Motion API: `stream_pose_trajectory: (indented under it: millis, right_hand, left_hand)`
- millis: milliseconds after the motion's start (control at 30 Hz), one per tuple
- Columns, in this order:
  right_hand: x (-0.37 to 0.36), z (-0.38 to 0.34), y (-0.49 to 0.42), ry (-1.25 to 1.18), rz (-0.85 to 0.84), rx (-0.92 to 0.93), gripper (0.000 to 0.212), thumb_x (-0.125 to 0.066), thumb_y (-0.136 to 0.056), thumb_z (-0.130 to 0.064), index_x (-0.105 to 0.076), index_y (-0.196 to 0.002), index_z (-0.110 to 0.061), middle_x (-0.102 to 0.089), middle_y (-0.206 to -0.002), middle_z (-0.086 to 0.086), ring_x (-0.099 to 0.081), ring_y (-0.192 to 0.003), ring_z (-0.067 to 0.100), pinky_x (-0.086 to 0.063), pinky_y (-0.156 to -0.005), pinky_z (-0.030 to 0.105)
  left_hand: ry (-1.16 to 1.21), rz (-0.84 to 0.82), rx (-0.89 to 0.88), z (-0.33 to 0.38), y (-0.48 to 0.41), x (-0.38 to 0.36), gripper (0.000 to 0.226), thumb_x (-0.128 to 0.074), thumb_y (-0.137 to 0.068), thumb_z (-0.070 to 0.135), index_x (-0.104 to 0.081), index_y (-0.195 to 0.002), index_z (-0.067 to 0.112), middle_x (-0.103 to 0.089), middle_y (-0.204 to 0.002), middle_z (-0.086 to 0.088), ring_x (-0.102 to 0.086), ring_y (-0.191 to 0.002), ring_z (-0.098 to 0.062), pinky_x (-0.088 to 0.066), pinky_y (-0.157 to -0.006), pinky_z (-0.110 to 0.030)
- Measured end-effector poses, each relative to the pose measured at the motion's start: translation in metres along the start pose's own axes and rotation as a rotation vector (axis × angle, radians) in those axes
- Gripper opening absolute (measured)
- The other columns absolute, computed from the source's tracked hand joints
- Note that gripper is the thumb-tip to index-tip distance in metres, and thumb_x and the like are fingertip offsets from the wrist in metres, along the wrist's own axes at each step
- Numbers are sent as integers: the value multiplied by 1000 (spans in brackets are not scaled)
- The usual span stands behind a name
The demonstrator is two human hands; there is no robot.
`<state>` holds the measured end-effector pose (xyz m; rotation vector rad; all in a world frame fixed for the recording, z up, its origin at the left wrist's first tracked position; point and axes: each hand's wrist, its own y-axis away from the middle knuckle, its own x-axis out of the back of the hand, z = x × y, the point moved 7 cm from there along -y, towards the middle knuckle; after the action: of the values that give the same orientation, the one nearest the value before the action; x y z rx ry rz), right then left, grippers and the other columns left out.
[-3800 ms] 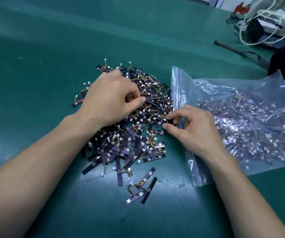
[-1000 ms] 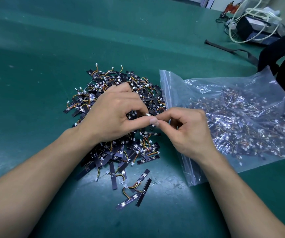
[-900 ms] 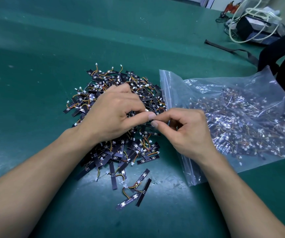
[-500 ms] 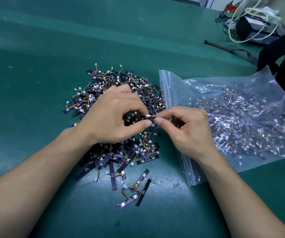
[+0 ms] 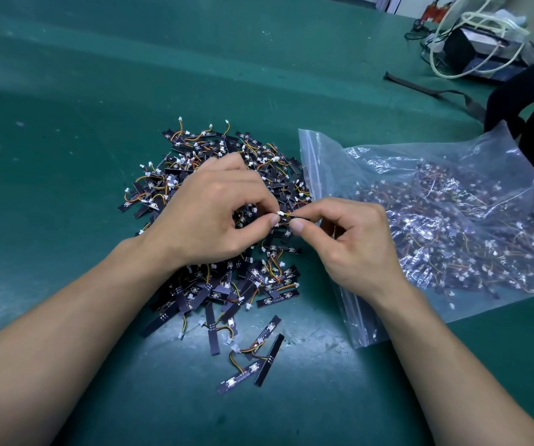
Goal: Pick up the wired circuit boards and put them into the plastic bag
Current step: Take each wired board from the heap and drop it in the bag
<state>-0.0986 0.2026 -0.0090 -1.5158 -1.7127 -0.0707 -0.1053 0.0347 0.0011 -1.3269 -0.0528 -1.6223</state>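
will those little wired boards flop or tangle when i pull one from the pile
Likely light: the left hand and right hand hold one wired circuit board by fingertip pinches. The strip probably stays stiff while its thin wire flops. In the pile wires cross, so neighbours may snag and drag.

A heap of wired circuit boards [image 5: 268, 275] lies on the green bench [image 5: 66, 123]. They are narrow black strips, each with short orange and yellow wires ending in a white plug. A few strays [image 5: 252, 358] lie apart on the near side. 1 held board [image 5: 283, 214] is raised over the heap, pinched between the left hand [image 5: 214, 214] and the right hand [image 5: 352, 243]. The clear plastic bag [image 5: 323, 162] lies flat just right of the heap, zip edge toward it, with many boards inside.
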Motion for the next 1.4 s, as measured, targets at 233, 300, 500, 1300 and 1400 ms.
stream_pose_trajectory:
  millis: [233, 300, 500, 1300, 1400]
  right_hand:
    - [0, -1, 1, -20, 0, -26, 5, -78, -85, -18, -79, -88, -22, -65, -69, -19, -50, -50, 12, -34, -53, 12]
    - [0, 0, 1, -24, 10, -34, 7, -78, -85, -20, -79, -91, -24, -59, -66, -27, -47, -48, 9, -32, -52, 10]
    - [0, -1, 0, 7, 14, -7, 6, -74, -89, -16, -77, -85, -18, -68, -70, -14, -51, -53, 6, -37, -55, 13]
    - [2, -2, 1, 7, 34, -9, 5, -76, -85, -17, -77, -83, -21, -62, -69, -23, -50, -51, 8, -34, -55, 9]
    - [2, -3, 1, -6, 42, -22, 5, -76, -84, -19, -78, -87, -23, -58, -64, -27, -48, -48, 9, -32, -53, 8]
  left_hand:
    - [-16, 29, -30, 2, -1, 2, 15, -67, -95, 26, -75, -87, 17, -70, -82, 6, -52, -77, -23, -46, -73, -49]
    - [-16, 43, -32, 2, -1, 3, 15, -67, -95, 25, -75, -86, 16, -69, -81, 5, -53, -77, -25, -47, -72, -48]
    - [-7, 42, -26, 1, 0, 2, 14, -70, -94, 26, -75, -88, 15, -70, -84, 6, -53, -77, -24, -47, -73, -48]
    - [15, 39, -10, 1, -1, 1, 16, -68, -94, 26, -73, -85, 14, -69, -82, 7, -51, -76, -21, -45, -73, -46]
    - [2, 52, -14, 2, -1, 2, 15, -69, -93, 23, -72, -82, 13, -69, -79, 6, -51, -76, -22, -46, -72, -46]
